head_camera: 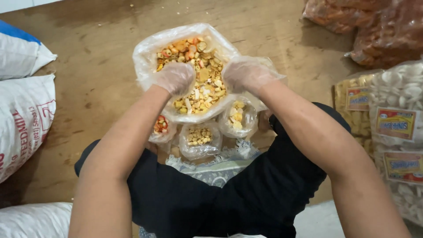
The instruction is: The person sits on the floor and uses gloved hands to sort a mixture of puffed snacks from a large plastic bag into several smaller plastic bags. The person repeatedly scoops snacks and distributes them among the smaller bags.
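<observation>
- While both hands work over it, the big clear plastic bag of mixed crackers [200, 70] sits open on the brown wooden floor [88, 88], right in front of the person's knees. It's full of yellow, orange and white pieces.
- Left hand [176, 78], in a thin see-through glove, is down inside the bag's mouth on the left side, fingers curled into the crackers. Looks like it's scooping or gripping a handful, but I can't tell for sure what's actually in the fist.
- Right hand [246, 75], gloved too, is on the bag's right rim, fingers bent over the plastic edge and pinching it.
- Just below the big bag, touching it, are three small clear bags: one with red-and-yellow pieces [161, 128], one with small tan bits [199, 137], one with yellow pieces [238, 118].
- Person's wearing black shorts [211, 198], and a patterned cloth [220, 169] lies between the legs.
- Off to the right: labelled packs of white crackers [398, 128] and a pack of yellowish ones [352, 110], with orange-red snack bags [370, 26] up top.
- Left edge has white woven sacks [22, 119].
</observation>
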